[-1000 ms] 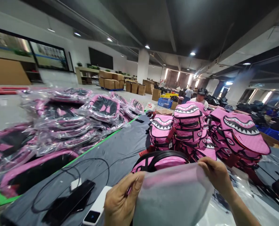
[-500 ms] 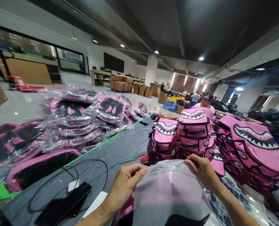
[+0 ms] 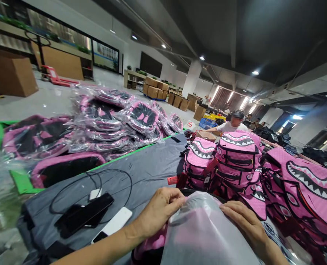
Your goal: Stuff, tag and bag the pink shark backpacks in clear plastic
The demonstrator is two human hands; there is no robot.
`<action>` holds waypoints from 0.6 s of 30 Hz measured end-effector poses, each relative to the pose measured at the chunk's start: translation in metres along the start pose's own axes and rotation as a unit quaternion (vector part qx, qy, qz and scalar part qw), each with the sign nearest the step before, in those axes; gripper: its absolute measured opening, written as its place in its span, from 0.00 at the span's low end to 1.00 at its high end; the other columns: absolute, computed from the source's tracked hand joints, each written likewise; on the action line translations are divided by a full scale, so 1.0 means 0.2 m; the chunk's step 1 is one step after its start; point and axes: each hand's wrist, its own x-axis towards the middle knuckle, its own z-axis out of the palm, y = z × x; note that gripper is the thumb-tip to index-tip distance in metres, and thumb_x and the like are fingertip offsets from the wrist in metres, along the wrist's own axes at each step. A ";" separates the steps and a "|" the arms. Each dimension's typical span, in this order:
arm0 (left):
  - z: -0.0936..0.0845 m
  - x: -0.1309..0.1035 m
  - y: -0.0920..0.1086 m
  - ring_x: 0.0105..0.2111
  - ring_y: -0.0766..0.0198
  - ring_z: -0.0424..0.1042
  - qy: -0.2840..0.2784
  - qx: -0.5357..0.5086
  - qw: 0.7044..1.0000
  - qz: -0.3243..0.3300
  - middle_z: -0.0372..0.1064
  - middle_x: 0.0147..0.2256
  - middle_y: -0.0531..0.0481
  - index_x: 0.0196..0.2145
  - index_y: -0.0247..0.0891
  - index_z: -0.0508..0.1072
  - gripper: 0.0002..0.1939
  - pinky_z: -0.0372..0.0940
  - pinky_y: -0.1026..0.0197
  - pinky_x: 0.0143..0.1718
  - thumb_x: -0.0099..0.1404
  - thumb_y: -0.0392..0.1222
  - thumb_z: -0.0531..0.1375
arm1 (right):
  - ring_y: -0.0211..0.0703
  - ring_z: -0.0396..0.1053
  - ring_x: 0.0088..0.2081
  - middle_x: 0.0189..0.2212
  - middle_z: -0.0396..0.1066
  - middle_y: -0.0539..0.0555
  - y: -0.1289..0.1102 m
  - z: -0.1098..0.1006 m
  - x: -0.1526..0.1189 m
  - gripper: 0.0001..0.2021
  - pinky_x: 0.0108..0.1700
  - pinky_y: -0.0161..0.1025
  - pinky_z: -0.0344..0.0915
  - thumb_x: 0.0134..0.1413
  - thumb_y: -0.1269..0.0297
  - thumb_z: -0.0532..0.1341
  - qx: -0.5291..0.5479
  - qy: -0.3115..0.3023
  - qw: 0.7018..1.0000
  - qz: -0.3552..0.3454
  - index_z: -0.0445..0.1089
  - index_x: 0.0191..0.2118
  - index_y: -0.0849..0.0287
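A translucent plastic bag (image 3: 204, 232) lies over a pink and black backpack (image 3: 155, 243) at the bottom centre. My left hand (image 3: 162, 206) pinches the bag's top left edge between thumb and fingers. On the bag's right side rests my right hand (image 3: 244, 221), its fingers stretched along the plastic and its thumb hidden. Just beyond my hands stand pink backpacks (image 3: 236, 162) with shark-mouth prints. A red tag (image 3: 173, 180) lies near the bag's top.
Plastic-wrapped pink and black backpacks (image 3: 105, 125) are piled at the left. A black phone (image 3: 87, 213), a white device (image 3: 116, 222) and a cable lie on the grey cloth (image 3: 144, 167). Across the backpacks is a person (image 3: 232, 125) with one arm stretched out.
The view has swung left. My right hand has gone from pinching the bag's upper edge to lying flatter along its side. The person behind the backpacks now reaches out an arm.
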 end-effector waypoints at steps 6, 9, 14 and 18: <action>0.00 0.02 -0.02 0.23 0.68 0.57 -0.006 -0.023 1.000 0.001 0.60 0.21 0.55 0.23 0.37 0.69 0.21 0.51 0.66 0.24 0.58 0.58 0.56 | 0.43 0.77 0.36 0.36 0.77 0.58 -0.08 -0.05 0.13 0.17 0.37 0.33 0.74 0.70 0.52 0.54 0.111 -0.013 0.989 0.101 0.75 0.51 0.55; 0.00 0.02 -0.03 0.21 0.69 0.55 0.015 -0.047 0.999 -0.005 0.57 0.20 0.56 0.22 0.37 0.67 0.19 0.48 0.66 0.22 0.57 0.57 0.56 | 0.42 0.75 0.31 0.31 0.77 0.55 -0.12 -0.09 0.19 0.18 0.34 0.33 0.72 0.67 0.47 0.57 0.100 -0.028 0.981 0.164 0.77 0.42 0.54; 0.01 0.03 -0.03 0.19 0.69 0.52 0.031 -0.055 0.998 -0.006 0.52 0.16 0.60 0.22 0.41 0.61 0.16 0.47 0.66 0.23 0.58 0.55 0.55 | 0.42 0.73 0.31 0.31 0.75 0.53 -0.17 -0.08 0.21 0.19 0.35 0.34 0.72 0.62 0.43 0.59 0.050 -0.059 0.967 0.245 0.75 0.44 0.53; 0.01 0.05 -0.03 0.21 0.68 0.56 0.030 0.024 0.999 0.029 0.56 0.18 0.59 0.23 0.41 0.61 0.13 0.49 0.64 0.25 0.61 0.50 0.53 | 0.43 0.74 0.36 0.39 0.73 0.54 -0.18 -0.04 0.18 0.17 0.39 0.34 0.73 0.64 0.50 0.60 0.018 -0.058 0.966 0.250 0.70 0.54 0.50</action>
